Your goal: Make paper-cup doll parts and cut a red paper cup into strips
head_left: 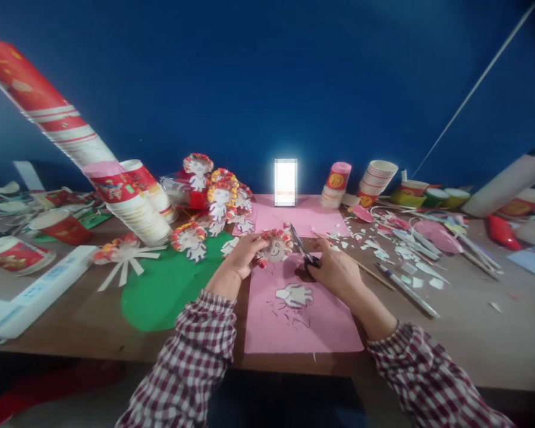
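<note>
The round paper face with red curled edges is above the pink paper sheet, its left edge pinched by the left hand; the right hand is closed on black-handled metal scissors, beside the face. Nearer lies a white paper body cutout; to the right, a brown thin stick and white paper scraps

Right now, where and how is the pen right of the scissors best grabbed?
Pinch the pen across its barrel on the half nearer the person, coming from above. It lies flat, long and slim, so fingers should fit its two long sides; the wooden stick crowds its far half, and paper scraps lie off its right side.
</note>
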### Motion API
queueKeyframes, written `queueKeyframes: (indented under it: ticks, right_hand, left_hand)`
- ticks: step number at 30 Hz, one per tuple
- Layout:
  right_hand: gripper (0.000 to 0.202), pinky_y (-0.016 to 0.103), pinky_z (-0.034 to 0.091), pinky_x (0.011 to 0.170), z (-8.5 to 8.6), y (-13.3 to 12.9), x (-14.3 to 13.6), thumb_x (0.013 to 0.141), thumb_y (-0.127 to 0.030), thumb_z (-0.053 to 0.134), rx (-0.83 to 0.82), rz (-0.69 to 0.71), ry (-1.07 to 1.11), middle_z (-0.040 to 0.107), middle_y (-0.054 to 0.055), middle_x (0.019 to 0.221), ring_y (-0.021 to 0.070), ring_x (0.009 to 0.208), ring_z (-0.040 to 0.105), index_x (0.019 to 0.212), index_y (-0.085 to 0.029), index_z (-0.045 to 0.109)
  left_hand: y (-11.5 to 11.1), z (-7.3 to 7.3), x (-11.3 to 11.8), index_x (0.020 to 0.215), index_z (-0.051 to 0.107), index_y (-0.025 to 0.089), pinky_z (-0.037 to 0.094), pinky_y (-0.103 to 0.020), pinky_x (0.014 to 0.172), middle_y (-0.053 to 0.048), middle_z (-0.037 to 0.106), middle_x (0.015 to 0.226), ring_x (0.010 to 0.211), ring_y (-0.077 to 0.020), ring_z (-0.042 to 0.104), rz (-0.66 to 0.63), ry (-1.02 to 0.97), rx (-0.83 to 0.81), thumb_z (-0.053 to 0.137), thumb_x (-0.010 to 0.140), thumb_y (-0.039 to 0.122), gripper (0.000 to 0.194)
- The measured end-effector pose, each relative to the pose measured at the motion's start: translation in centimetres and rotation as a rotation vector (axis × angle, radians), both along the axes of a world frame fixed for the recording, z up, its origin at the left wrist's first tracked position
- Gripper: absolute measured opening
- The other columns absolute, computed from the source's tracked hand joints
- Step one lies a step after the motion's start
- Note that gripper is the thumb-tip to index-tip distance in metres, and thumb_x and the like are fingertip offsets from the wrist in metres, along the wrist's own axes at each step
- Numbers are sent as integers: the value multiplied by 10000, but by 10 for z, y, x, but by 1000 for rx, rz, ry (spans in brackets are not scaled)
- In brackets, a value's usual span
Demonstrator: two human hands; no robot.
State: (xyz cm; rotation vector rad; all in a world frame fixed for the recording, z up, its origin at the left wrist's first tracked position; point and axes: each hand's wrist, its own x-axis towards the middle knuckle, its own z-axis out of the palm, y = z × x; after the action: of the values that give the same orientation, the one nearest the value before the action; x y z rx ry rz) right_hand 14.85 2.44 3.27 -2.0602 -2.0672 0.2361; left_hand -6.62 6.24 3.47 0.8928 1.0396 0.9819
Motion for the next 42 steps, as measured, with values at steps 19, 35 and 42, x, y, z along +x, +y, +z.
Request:
queueKeyframes:
  ticks: [19, 35, 42]
  right_hand:
    - [367, 265, 348, 611, -5, -2, 8, 684, -478, 638, 81, 97, 62, 632, 42, 900, 193, 796, 594, 914, -206, 548]
    - [237, 254, 417, 618, -7, 8, 9, 732, -352, 618, 120, 60, 471, 674, 17, 735, 175, 701, 624, 919, -207, 613]
    - [420, 200, 312, 378, -21, 13, 3, 729, -477, 627, -12, 87, 1213, 617, -12, 665, 64, 386, 419, 1018, -178, 568]
  left_hand:
    - [-3, -5, 6, 892, 717, 121, 401, -192, 407, -53, 686, 676, 506, -118, 572, -65, 60, 84, 681, 607, 200, 298]
    - [-5, -8, 10, 779, 694, 98, 440, -209, 465, -48, 660, 607, 504, -126, 587, -23, 13, 86, 670, 584, 167, 208]
    - [-4, -6, 10, 846, 672, 138, 362, -169, 379, -5, 632, 580, 421, -86, 532, 46, -82, -18, 700, 599, 154, 248]
